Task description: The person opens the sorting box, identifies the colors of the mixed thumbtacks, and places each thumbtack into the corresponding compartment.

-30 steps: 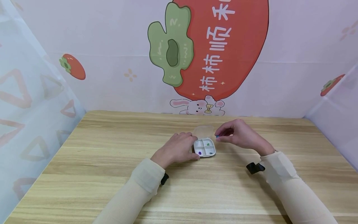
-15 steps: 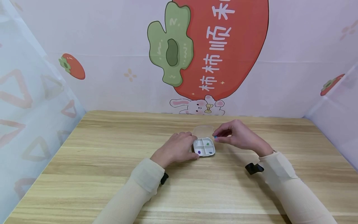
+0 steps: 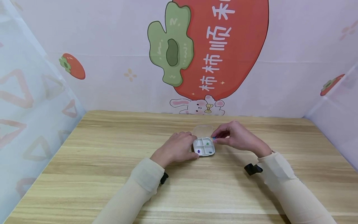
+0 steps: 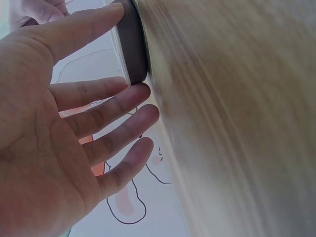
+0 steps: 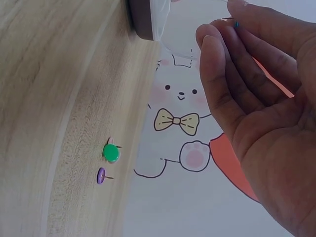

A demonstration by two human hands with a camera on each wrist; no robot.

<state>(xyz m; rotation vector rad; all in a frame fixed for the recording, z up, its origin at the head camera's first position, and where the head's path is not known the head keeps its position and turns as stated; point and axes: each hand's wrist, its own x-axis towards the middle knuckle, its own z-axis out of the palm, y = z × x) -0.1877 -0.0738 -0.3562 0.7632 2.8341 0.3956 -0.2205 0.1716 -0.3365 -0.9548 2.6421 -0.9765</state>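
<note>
A small white box (image 3: pixel 203 147) with compartments stands on the table, its clear lid (image 3: pixel 203 131) folded back. A green thumbtack (image 3: pixel 208 143) lies in the far right compartment, a purple one (image 3: pixel 199 151) in the near left, a dark bluish one (image 3: pixel 210 152) in the near right. My left hand (image 3: pixel 179 147) holds the box from its left side, thumb at the near edge and index finger (image 4: pixel 94 91) at the far corner, other fingers spread. At the box's far right corner, my right hand (image 3: pixel 236 137) pinches a blue thumbtack (image 5: pixel 236 23) between thumb and finger.
In the right wrist view, a green thumbtack (image 5: pixel 111 153) and a purple thumbtack (image 5: pixel 101 176) lie on the table (image 5: pixel 64 163), with a pinkish one partly hidden behind the green. A printed cloth (image 3: pixel 112 84) stands along the table's back edge.
My right hand has moved slightly left, bringing the blue thumbtack up to the box's right edge. The left hand stays at the box, which has barely shifted.
</note>
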